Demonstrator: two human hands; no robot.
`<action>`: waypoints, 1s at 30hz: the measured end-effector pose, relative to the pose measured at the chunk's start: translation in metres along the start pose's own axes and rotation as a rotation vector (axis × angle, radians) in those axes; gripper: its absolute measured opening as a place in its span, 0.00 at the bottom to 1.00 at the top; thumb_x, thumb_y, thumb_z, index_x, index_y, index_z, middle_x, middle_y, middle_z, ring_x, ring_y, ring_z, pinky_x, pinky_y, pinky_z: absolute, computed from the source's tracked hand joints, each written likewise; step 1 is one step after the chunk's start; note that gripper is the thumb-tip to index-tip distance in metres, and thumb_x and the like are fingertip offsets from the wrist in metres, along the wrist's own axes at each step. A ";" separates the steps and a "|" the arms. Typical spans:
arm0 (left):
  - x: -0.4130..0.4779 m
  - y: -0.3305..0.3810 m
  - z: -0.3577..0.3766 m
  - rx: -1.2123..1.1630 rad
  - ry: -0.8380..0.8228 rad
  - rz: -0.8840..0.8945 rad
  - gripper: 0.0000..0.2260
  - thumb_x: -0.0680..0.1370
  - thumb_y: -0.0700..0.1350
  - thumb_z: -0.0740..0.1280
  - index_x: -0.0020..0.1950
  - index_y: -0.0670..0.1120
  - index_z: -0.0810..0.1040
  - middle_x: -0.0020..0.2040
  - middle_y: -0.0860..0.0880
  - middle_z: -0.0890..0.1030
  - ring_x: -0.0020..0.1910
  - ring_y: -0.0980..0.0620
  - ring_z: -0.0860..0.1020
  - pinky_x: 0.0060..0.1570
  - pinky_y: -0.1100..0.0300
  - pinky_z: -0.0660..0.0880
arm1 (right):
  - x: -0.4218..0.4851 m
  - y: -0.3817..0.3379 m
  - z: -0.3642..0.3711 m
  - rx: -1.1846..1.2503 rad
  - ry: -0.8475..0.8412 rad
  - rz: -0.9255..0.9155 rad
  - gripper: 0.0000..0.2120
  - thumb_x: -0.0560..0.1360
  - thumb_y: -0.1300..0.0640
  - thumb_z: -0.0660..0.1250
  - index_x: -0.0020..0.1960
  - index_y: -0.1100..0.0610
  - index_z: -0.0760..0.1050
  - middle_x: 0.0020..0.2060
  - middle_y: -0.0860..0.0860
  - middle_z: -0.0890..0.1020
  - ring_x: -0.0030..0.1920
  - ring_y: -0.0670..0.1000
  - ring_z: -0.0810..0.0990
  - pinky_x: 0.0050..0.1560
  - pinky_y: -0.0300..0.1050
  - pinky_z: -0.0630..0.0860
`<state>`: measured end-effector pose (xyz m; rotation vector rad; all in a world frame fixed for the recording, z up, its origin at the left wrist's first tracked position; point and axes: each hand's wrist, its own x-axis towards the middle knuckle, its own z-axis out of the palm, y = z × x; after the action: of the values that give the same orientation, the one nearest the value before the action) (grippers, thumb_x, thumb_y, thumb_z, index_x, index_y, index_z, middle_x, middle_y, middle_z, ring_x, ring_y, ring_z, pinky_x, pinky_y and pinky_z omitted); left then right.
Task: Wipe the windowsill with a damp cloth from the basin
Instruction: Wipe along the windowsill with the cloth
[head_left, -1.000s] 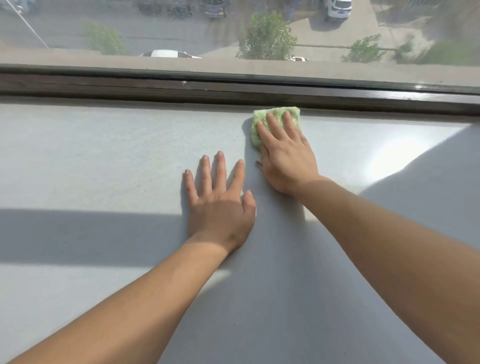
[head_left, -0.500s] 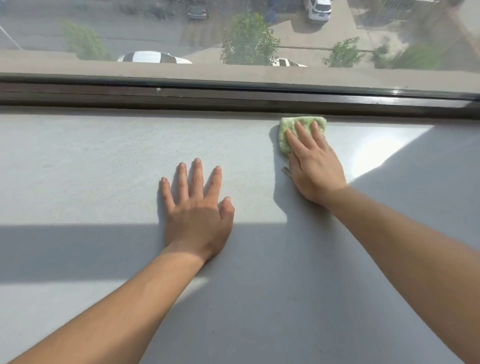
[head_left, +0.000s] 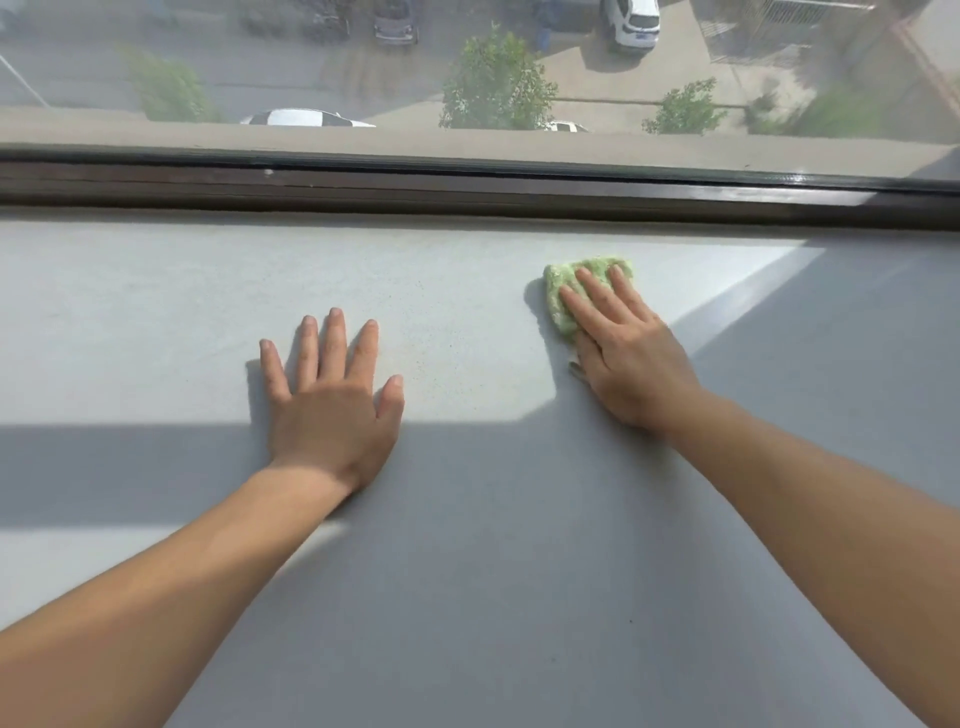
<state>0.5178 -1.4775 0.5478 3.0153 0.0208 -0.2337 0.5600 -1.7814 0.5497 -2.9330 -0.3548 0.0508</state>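
A wide pale grey windowsill (head_left: 156, 322) fills the lower view. A small folded green cloth (head_left: 558, 296) lies on it right of centre, a little short of the window frame. My right hand (head_left: 623, 353) presses flat on the cloth, fingers together over it, so only its far and left edges show. My left hand (head_left: 332, 400) rests flat on the bare sill to the left, fingers spread, holding nothing. No basin is in view.
A dark brown window frame (head_left: 467, 189) runs along the sill's far edge, with glass above it looking down on a street, trees and parked cars. Sunlight and shadow bands cross the sill.
My right hand has slid the cloth rightward along the sill and then back from the frame toward me. My left hand has stayed flat in place.
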 end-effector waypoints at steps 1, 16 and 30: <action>-0.007 0.006 -0.001 -0.015 0.018 -0.004 0.29 0.80 0.59 0.44 0.81 0.52 0.48 0.82 0.46 0.44 0.80 0.46 0.39 0.74 0.39 0.33 | 0.005 0.011 -0.004 0.021 0.012 0.118 0.27 0.81 0.49 0.55 0.79 0.52 0.58 0.79 0.52 0.57 0.79 0.61 0.49 0.78 0.55 0.51; -0.106 0.067 0.031 -0.019 0.027 0.046 0.32 0.78 0.61 0.42 0.81 0.54 0.49 0.82 0.48 0.42 0.80 0.49 0.37 0.76 0.42 0.37 | -0.062 -0.018 0.001 0.023 -0.029 0.238 0.29 0.80 0.47 0.50 0.80 0.50 0.49 0.81 0.50 0.48 0.79 0.57 0.39 0.78 0.54 0.43; -0.110 0.068 0.029 -0.026 0.032 0.031 0.31 0.78 0.61 0.43 0.81 0.54 0.48 0.82 0.48 0.42 0.79 0.51 0.37 0.76 0.43 0.35 | -0.152 -0.057 0.012 0.078 0.022 0.122 0.29 0.79 0.48 0.49 0.80 0.51 0.55 0.80 0.50 0.53 0.80 0.58 0.45 0.78 0.55 0.48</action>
<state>0.4064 -1.5492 0.5438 2.9906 -0.0197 -0.1808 0.3982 -1.7609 0.5506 -2.8720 -0.1669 0.0487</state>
